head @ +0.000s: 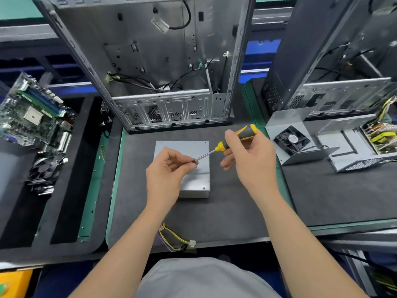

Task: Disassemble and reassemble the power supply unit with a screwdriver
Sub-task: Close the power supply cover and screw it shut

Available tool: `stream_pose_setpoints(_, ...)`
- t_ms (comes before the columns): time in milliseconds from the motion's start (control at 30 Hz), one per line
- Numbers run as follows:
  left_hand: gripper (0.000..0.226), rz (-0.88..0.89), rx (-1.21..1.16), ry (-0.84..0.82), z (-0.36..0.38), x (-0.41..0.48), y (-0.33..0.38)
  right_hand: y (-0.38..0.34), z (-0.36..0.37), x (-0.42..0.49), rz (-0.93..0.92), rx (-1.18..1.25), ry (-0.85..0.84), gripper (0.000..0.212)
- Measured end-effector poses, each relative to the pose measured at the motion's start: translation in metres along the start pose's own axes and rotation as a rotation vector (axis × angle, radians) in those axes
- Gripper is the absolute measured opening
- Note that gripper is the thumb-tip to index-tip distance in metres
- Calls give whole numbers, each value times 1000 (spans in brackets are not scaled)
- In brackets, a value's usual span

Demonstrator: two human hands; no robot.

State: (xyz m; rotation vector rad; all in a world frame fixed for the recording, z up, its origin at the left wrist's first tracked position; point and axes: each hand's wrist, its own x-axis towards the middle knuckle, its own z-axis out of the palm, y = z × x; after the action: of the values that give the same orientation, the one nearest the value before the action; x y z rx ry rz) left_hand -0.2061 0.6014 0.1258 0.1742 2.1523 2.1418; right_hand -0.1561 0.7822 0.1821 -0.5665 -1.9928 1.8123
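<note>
A closed grey metal power supply unit (194, 151) lies flat on the dark mat at the middle of the bench. Its bundle of yellow and purple wires (171, 237) runs to the mat's near edge. My right hand (251, 155) grips the grey and yellow handle of a screwdriver (238, 138), held above the unit with the shaft pointing down-left. My left hand (169, 173) pinches at the shaft's tip with thumb and curled fingers. Whether a screw sits at the tip is hidden by my fingers.
An open, gutted computer case (163, 67) stands behind the unit. A second case (335, 61) and a dismantled power supply with a black fan (293, 140) lie at the right. A motherboard (32, 112) and a cooler fan (45, 168) sit at the left.
</note>
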Motion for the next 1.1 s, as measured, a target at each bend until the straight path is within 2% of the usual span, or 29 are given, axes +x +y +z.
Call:
stream_pose_setpoints(100,38,23,40,-78,-1,14,-2,-5,3,7,20,-55,21,40)
stream_pose_setpoints(233,37,30,37,-151,1,36,-5,-14,6,16,-57,-158,-54,22)
stream_pose_setpoints(333,43,41,15,-195,1,52,-4,-18,9,19,-80,-184,-47,16)
stream_pose_setpoints(467,36,63,22,-286,5,70,-3,-21,15,23,-86,-257,43,23)
stream_pose_setpoints(567,31,113,96,-291,12,79,-2,-25,19,32,-99,-322,91,27)
stream_pose_setpoints(667,31,149,161,-277,18,88,-1,-27,20,45,-117,-388,99,29)
stream_pose_setpoints(800,28,160,235,-344,19,98,-5,-24,20,59,-129,-461,74,27)
stream_pose_setpoints(1000,54,187,412,-424,12,103,-11,-16,19,68,-167,-514,-5,27)
stream_pose_setpoints(1100,57,186,432,-413,14,102,-11,-14,20,71,-186,-542,-35,26)
